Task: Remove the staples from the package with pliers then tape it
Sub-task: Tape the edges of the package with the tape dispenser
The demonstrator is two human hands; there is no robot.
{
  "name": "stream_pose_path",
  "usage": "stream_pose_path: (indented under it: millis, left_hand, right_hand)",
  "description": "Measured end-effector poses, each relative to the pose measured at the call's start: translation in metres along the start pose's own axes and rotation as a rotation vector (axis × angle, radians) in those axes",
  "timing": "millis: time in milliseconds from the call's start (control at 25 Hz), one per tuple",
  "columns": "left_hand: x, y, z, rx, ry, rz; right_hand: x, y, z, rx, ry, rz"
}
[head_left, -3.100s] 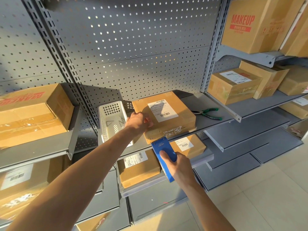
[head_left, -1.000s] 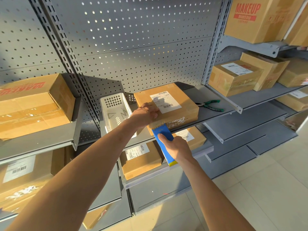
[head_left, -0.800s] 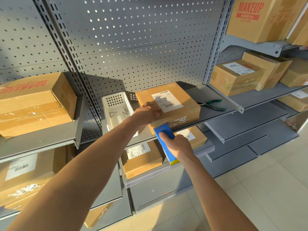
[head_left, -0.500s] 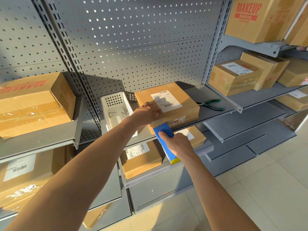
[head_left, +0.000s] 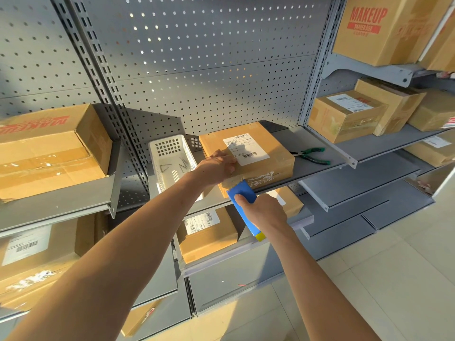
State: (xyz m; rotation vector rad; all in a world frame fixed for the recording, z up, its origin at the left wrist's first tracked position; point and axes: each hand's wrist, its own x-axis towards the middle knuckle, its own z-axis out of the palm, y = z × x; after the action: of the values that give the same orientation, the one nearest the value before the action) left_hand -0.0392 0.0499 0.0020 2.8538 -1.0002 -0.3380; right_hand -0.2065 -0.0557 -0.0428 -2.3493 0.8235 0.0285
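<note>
A flat cardboard package (head_left: 268, 153) with a white shipping label lies on the grey middle shelf (head_left: 327, 153). My left hand (head_left: 216, 167) presses down on its near left corner. My right hand (head_left: 267, 212) grips a blue tape dispenser (head_left: 242, 193), whose top edge rests against the package's front side. Rough clear tape shows along that front side. Green-handled pliers (head_left: 311, 156) lie on the shelf just right of the package. A white plastic basket (head_left: 172, 158) left of the package holds several loose staples.
Cardboard boxes fill the neighbouring shelves: a large one at left (head_left: 49, 148), labelled ones at right (head_left: 344, 116), a "MAKEUP" box top right (head_left: 374, 25), and more boxes on the shelf below (head_left: 209, 235). Perforated grey back panel behind. Tiled floor at lower right.
The blue dispenser has risen to press against the package's front side. My left hand shifted slightly onto the package's top corner. Over the last second, almost nothing moved.
</note>
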Motion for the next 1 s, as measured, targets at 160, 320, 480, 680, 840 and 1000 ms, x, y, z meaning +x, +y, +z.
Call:
stream_pose_path:
  millis: [160, 320, 480, 680, 840, 1000]
  left_hand:
    - [0.004, -0.001, 0.002, 0.034, 0.004, 0.012]
    - [0.005, 0.001, 0.001, 0.037, 0.003, -0.004]
    - [0.009, 0.005, 0.003, 0.050, 0.064, 0.024]
    - [0.009, 0.001, 0.005, 0.037, 0.018, 0.038]
    - [0.011, 0.002, 0.001, 0.048, 0.035, 0.015]
    - [0.012, -0.002, 0.003, 0.070, 0.039, 0.042]
  right_hand:
    - [0.000, 0.000, -0.006, -0.045, 0.018, -0.013]
    - [-0.001, 0.002, -0.005, -0.068, 0.037, -0.009]
    - [-0.003, 0.005, -0.004, -0.131, 0.106, -0.022]
    - [-0.004, 0.011, -0.003, -0.188, 0.142, -0.031]
    - [-0.007, 0.017, -0.001, -0.186, 0.146, -0.029]
    - [-0.009, 0.019, -0.008, -0.134, 0.164, -0.029]
